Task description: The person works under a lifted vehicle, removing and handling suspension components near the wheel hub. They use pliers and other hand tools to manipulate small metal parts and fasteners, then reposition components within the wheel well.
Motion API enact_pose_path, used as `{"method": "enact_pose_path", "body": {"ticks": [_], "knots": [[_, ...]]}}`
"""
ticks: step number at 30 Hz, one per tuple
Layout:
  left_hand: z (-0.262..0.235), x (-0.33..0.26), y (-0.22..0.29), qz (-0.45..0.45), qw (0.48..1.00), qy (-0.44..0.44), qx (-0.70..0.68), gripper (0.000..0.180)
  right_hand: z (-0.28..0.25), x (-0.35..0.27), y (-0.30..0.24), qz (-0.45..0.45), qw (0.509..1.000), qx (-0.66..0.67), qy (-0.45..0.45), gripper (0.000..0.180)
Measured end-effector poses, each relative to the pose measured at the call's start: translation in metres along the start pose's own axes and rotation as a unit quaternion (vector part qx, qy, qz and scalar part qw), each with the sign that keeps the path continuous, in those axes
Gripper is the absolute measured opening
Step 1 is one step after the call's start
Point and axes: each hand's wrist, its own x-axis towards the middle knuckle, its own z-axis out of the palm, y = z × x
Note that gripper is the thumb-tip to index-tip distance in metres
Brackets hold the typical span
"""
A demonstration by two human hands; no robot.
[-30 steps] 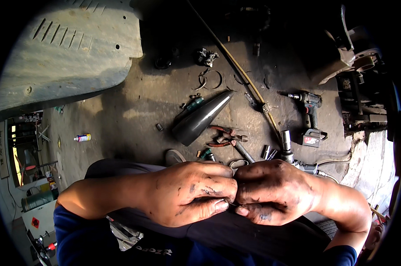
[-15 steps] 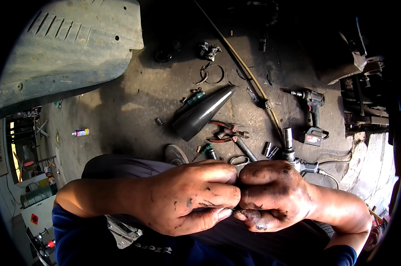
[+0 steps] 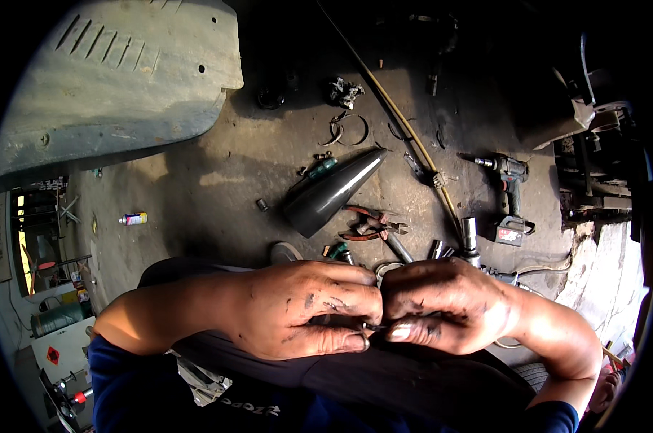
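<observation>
My left hand (image 3: 305, 307) and my right hand (image 3: 452, 307), both smudged black, meet knuckle to knuckle above my lap. Each has its fingers curled and its thumb pressed against them. Between the thumb tips a small dark piece (image 3: 373, 327) shows, pinched from both sides; its kind is too hidden to tell. Beyond the hands, a glossy black cone (image 3: 333, 195) lies on the floor. Red-handled pliers (image 3: 373, 225) are beside it, over a metal bar (image 3: 398, 247). A metal ring (image 3: 388, 270) is partly covered by my fingers.
A cordless power tool (image 3: 512, 184) lies at right, near an upright long socket (image 3: 470, 234). A long thin rod (image 3: 413, 133) crosses the floor. Ring clamps (image 3: 351, 128) lie farther off. A spray can (image 3: 133, 219) is at left, below a large grey panel (image 3: 124, 94).
Both hands have risen slightly and their grip has loosened a little, with gaps opening above the thumbs. The small dark piece now shows between them. The whole view has shifted a little.
</observation>
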Motion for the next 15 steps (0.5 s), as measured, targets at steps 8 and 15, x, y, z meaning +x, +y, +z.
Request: {"method": "enact_pose_path", "body": {"ticks": [8,15], "knots": [[-0.001,0.008,-0.005,-0.016,0.999,-0.004,-0.042,0.014,-0.008,-0.007,0.001,0.035,0.994,0.100,-0.018,0.015],[0.006,0.010,-0.004,-0.069,0.993,0.007,-0.099,0.015,-0.012,-0.014,-0.003,0.095,0.979,0.182,-0.009,0.017]]}}
